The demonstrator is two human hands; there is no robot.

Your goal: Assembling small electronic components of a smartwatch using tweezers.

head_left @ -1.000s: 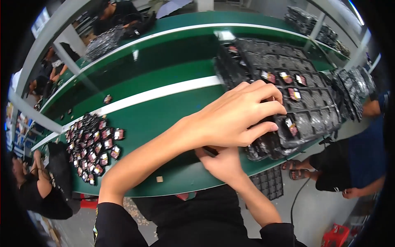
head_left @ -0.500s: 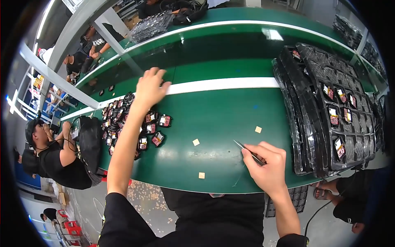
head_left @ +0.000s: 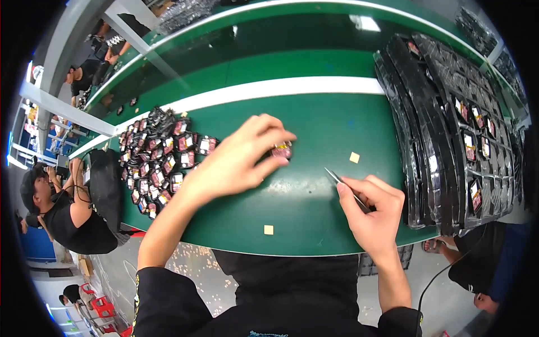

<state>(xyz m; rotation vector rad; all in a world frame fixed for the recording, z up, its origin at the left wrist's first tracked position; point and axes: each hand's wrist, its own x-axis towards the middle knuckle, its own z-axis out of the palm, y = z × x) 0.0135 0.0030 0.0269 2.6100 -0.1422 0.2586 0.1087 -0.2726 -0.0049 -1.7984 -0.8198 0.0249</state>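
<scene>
My left hand (head_left: 238,160) is over the middle of the green bench, fingers closed around a small black electronic module (head_left: 282,151) with a pinkish board. The palm and fingers hide part of it. In my right hand (head_left: 373,210) is a pair of metal tweezers (head_left: 334,176), pinched between thumb and fingers, tips pointing up and left. A pile of similar black modules (head_left: 160,163) with pink and white faces lies left of my left hand. One small cream square (head_left: 355,158) sits beyond the tweezers; another cream square (head_left: 269,230) is near the front edge.
Stacked black plastic trays (head_left: 438,140), some pockets holding modules, stand at the right. A white strip (head_left: 314,85) runs across the bench. Metal posts (head_left: 73,109) rise at the left. A co-worker (head_left: 73,208) sits at left beside a black bag (head_left: 105,191); another person stands at right.
My left hand has come from the far side of the pile toward the middle and now holds a module. The right hand keeps the tweezers. The view has shifted slightly.
</scene>
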